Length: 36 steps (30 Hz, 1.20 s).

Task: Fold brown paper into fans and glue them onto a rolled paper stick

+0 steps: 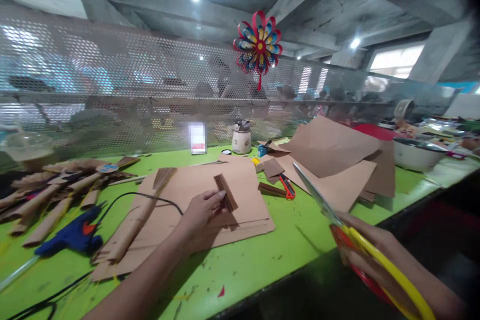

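Pinched between the thumb and fingers of my left hand (205, 211) is a small pleated strip of brown paper (226, 192). It is held over a flat stack of brown paper sheets (187, 180). My right hand (378, 245) grips scissors (360, 245) with yellow and red handles, out past the table's front edge. Their blades point up and away, and look closed or nearly so. A rolled brown paper piece (137, 220) with a fanned end lies on the left of the stack. To the right of the stack is a red utility knife (287, 186).
A blue glue gun (75, 232) with a black cord lies at left, near several rolled paper pieces (47, 210). Large brown sheets (330, 145) and a white bowl (418, 154) are at right. A jar (241, 137) stands by the mesh partition (150, 85), where a paper pinwheel (260, 46) hangs.
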Tool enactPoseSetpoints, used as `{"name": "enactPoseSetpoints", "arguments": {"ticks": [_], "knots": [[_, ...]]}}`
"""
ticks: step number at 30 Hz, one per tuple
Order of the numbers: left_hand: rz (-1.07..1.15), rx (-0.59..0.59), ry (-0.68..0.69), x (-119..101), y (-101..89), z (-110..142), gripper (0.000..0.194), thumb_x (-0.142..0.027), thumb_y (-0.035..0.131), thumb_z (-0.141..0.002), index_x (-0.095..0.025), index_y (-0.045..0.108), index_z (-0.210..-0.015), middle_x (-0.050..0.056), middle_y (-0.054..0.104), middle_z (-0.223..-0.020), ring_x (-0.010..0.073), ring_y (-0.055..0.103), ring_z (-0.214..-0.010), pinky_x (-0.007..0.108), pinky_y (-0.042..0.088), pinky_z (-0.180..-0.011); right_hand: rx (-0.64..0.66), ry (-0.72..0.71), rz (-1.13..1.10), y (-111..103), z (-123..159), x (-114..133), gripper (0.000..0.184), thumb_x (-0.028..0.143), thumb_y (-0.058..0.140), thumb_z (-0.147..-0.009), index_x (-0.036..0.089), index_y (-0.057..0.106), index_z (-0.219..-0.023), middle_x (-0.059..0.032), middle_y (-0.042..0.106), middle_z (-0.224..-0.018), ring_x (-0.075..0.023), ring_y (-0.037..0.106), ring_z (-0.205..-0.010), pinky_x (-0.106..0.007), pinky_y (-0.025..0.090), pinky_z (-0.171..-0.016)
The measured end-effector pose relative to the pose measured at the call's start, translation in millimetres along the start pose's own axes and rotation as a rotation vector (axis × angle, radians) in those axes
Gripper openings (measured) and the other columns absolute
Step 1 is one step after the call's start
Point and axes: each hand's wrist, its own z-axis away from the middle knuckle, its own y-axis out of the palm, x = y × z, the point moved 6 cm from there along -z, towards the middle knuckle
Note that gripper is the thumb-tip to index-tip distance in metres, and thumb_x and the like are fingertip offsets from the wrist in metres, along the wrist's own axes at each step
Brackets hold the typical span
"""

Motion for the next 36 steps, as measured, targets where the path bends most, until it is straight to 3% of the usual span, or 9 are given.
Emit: {"name": "enactPoseSetpoints", "arguments": {"ticks": [4,8,12,15,17,20,25,36], "knots": [[0.042,-0.091,0.028,-12,-2.9,7,0.016,-0.022,0.072,-0.073,-0.009,0.068,-0.081,0.007,0.068,-0.078,0.0104,0.060,-0.066,0.021,0.051,-0.064,0.027,-0.147,-0.056,44,-46,47,0.044,0.038,0.060,-0.066,0.020,0.058,-0.107,-0.0014,0.056,-0.064,-0.0162,0.050,-0.052,-0.027,0.041,-0.047],[0.108,-0.135,0.115,-22,-8.3,9,0.012,-0.018,0.069,-0.075,-0.009,0.068,-0.083,0.008,0.068,-0.081,0.0110,0.062,-0.068,0.021,0.052,-0.066,0.198,-0.194,-0.178,99,-80,61,0.046,0.035,0.057,-0.068,0.022,0.052,-0.112,-0.0026,0.057,-0.075,-0.0183,0.056,-0.065,-0.028,0.047,-0.057],[0.155,-0.172,0.167,-26,-15.8,7,0.012,-0.016,0.068,-0.075,-0.008,0.068,-0.084,0.009,0.069,-0.082,0.0114,0.062,-0.069,0.020,0.052,-0.064,0.307,-0.218,-0.126,127,-94,69,0.036,0.031,0.056,-0.071,0.021,0.054,-0.106,-0.0013,0.055,-0.075,-0.0184,0.054,-0.064,-0.029,0.046,-0.057],[0.169,-0.197,0.174,-28,-19.0,7,0.010,-0.015,0.068,-0.074,-0.008,0.069,-0.081,0.009,0.069,-0.081,0.0103,0.060,-0.066,0.020,0.050,-0.061,0.276,-0.349,0.038,132,-97,80,0.032,0.020,0.052,-0.075,0.020,0.055,-0.107,-0.0053,0.057,-0.091,-0.0214,0.055,-0.082,-0.033,0.047,-0.074],[0.165,-0.225,0.173,-28,-21.1,8,0.010,-0.016,0.068,-0.074,-0.008,0.068,-0.080,0.009,0.069,-0.082,0.0094,0.059,-0.064,0.019,0.048,-0.057,0.234,-0.366,0.170,134,-99,80,0.042,0.012,0.047,-0.076,0.021,0.052,-0.116,-0.0076,0.054,-0.100,-0.0219,0.054,-0.089,-0.035,0.045,-0.081],[0.143,-0.266,0.180,-30,-24.2,8,0.012,-0.018,0.068,-0.074,-0.008,0.067,-0.080,0.010,0.070,-0.084,0.0092,0.059,-0.064,0.017,0.042,-0.051,0.201,-0.332,0.304,138,-103,72,0.054,0.007,0.042,-0.077,0.023,0.044,-0.128,-0.0088,0.050,-0.105,-0.0215,0.055,-0.091,-0.035,0.046,-0.081],[0.133,-0.300,0.176,-28,-27.2,7,0.016,-0.021,0.066,-0.074,-0.009,0.067,-0.085,0.011,0.070,-0.084,0.0114,0.062,-0.068,0.016,0.038,-0.049,0.235,-0.387,0.378,149,-99,63,0.059,0.005,0.043,-0.074,0.025,0.042,-0.129,-0.0086,0.047,-0.109,-0.0228,0.053,-0.100,-0.035,0.048,-0.083],[0.231,-0.290,0.248,-24,-25.7,6,0.013,-0.019,0.066,-0.077,-0.009,0.067,-0.085,0.008,0.068,-0.085,0.0103,0.061,-0.068,0.019,0.052,-0.062,0.108,-0.427,0.514,145,-94,65,0.056,0.009,0.045,-0.077,0.021,0.040,-0.132,-0.0123,0.044,-0.111,-0.0269,0.053,-0.097,-0.041,0.051,-0.077]]}}
